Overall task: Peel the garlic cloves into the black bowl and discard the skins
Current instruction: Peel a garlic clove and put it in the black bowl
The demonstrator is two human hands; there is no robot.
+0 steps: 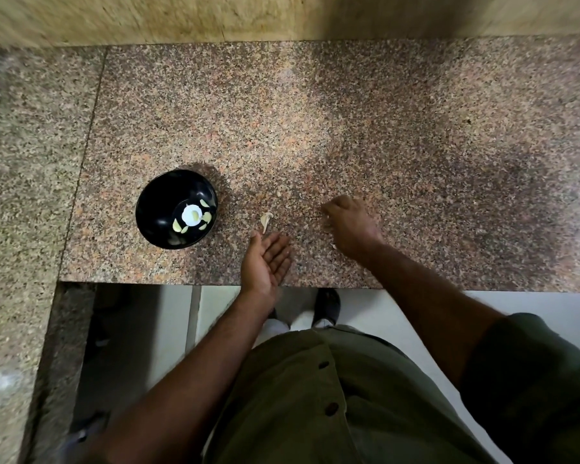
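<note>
The black bowl stands on the speckled granite counter, toward its near edge, and serves as the reference point. Inside it lie several peeled garlic cloves, pale yellow-green, gathered around a bright white glare at the bottom.

To the right of the bowl, apart from it, a single scrap of garlic skin rests on the counter. A smaller pale fragment lies a little farther right and farther back.

The left hand sits right of the bowl and nearer the counter's front edge, palm turned up, fingers straight and together — its grip is released and holds nothing. The thumb tip is just beside the skin scrap; contact cannot be confirmed.

The right hand is farther right of the bowl, well apart from it, back of the hand up, fingers curled down toward the counter. Small pale bits show at its fingertips and under the heel of the hand — whether its grip is grasping them or merely resting over them cannot be told; the hand is slightly blurred.

Both forearms are bare. The person wears an olive buttoned shirt; a dark shoe shows on the pale floor below the counter edge.
</note>
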